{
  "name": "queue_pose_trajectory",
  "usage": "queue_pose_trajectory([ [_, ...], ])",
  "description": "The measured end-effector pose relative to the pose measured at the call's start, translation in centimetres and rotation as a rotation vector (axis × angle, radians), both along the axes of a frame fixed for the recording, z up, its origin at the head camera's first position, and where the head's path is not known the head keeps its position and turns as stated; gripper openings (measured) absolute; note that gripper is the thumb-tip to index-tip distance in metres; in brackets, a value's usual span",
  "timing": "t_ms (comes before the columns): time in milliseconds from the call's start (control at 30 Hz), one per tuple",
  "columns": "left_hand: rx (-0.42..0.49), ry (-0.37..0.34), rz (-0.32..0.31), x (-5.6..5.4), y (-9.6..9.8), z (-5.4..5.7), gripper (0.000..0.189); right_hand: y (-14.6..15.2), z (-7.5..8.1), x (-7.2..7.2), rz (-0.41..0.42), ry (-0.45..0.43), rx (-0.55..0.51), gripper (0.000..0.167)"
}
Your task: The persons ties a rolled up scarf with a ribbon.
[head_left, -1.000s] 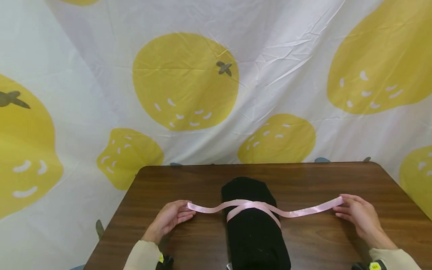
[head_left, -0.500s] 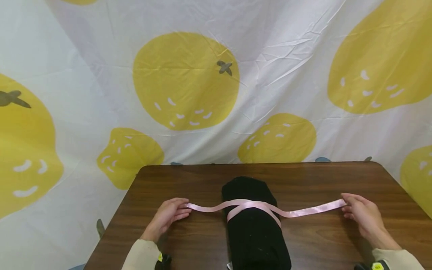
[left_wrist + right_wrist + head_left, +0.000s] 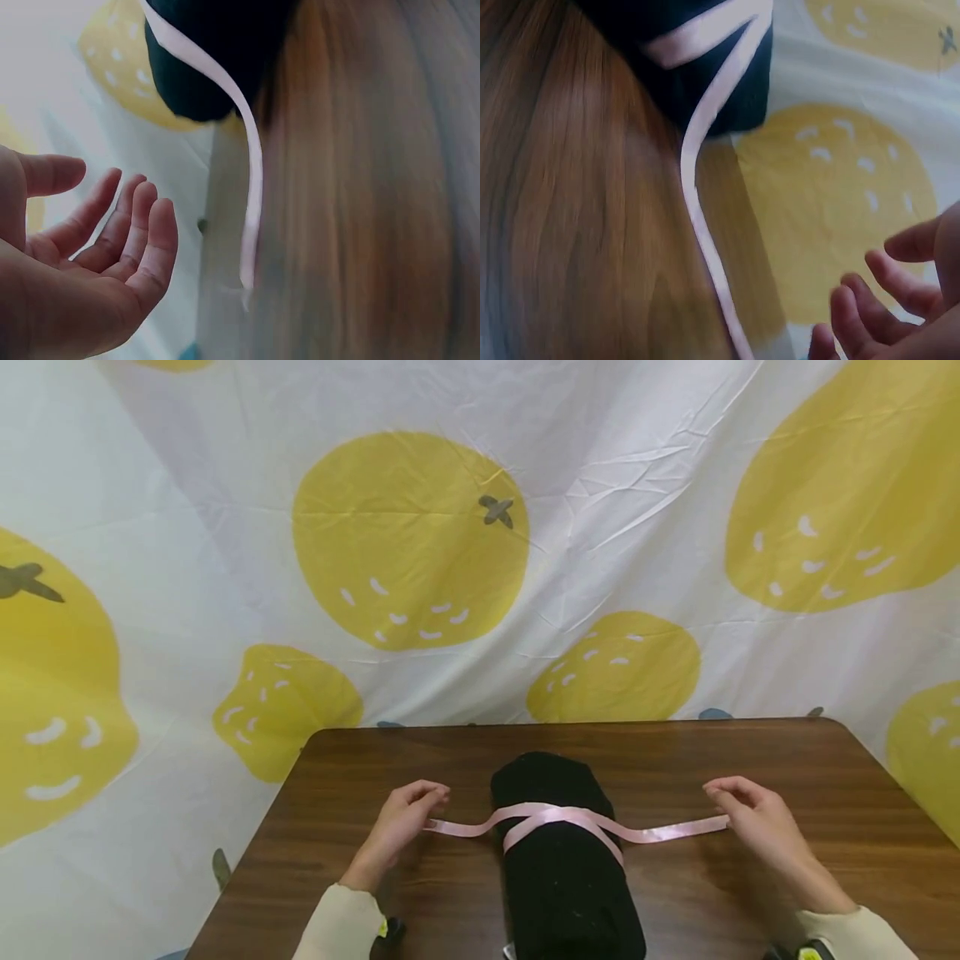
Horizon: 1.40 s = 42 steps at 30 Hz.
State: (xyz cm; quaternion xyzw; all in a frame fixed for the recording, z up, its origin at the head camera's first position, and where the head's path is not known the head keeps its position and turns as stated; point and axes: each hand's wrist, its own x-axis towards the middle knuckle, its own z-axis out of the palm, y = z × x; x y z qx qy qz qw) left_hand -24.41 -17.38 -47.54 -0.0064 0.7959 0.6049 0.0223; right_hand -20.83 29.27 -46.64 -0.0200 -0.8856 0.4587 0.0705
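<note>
A black rolled bundle, soft-looking like fabric, lies lengthwise on the brown table. A pink satin ribbon goes round it and crosses on top, its two tails reaching out to either side. My left hand hovers by the left tail's end; in the left wrist view that hand has loosely bent fingers, apart from the ribbon. On the other side my right hand is raised near the right tail. The right wrist view shows its relaxed fingers holding nothing, with the ribbon beside them.
The wood-grain table has rounded far corners. Behind it hangs a white curtain printed with yellow fruit. A small white tag sticks out at the bundle's near left edge. Each wrist wears a dark device below a cream sleeve.
Both hands held the ribbon's ends earlier and have now let go. They have lifted and come inward toward the bundle. The bundle and the ribbon's crossing stay in place.
</note>
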Motion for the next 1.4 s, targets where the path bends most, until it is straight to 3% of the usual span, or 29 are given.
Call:
queue_pose_trajectory([
  [333, 0.017, 0.103, -0.159, 0.0, 3.5, 1.9, 0.024, -4.9, 1.3, -0.7, 0.343, 0.032, -0.129, 0.018],
  [567, 0.023, 0.149, -0.231, 0.0, 5.7, 2.5, 0.022, -7.3, 1.5, -1.2, 0.511, 0.008, -0.181, 0.021],
  [967, -0.109, 0.226, -0.317, 0.5, 7.9, 2.7, 0.022, -9.7, 1.3, -1.1, 0.558, 0.038, -0.117, 0.020],
  [1400, -0.234, 0.288, -0.350, 0.4, 8.8, 2.0, 0.024, -11.0, 0.9, -1.5, 0.591, 0.046, -0.040, 0.015],
])
